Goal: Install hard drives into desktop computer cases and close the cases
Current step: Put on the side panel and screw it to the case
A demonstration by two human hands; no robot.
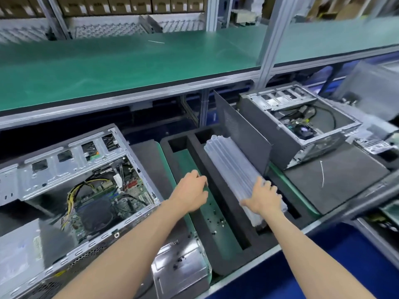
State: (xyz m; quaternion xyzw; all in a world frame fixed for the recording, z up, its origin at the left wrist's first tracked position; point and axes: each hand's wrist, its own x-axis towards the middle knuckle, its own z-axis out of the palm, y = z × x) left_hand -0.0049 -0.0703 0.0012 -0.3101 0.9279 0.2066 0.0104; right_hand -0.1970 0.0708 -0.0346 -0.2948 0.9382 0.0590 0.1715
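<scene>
An open desktop case (71, 180) lies on its side at the left, its motherboard and yellow cables showing. A second open case (302, 124) lies at the right. Between them sits a black foam tray (218, 212) with two long slots. The right slot holds a row of clear plastic hard-drive packs (231, 169). My right hand (262, 198) rests on the near end of that row, fingers spread over it. My left hand (193, 190) reaches over the left slot with curled fingers at the foam divider; what it holds, if anything, is hidden. A dark side panel (241, 130) leans against the right case.
Small black screws (216, 221) lie scattered in the left slot's green bottom. A metal bracket (179, 270) lies in front of the left case. A green shelf (129, 61) runs above. A white cable tie (322, 172) lies on the dark mat at right.
</scene>
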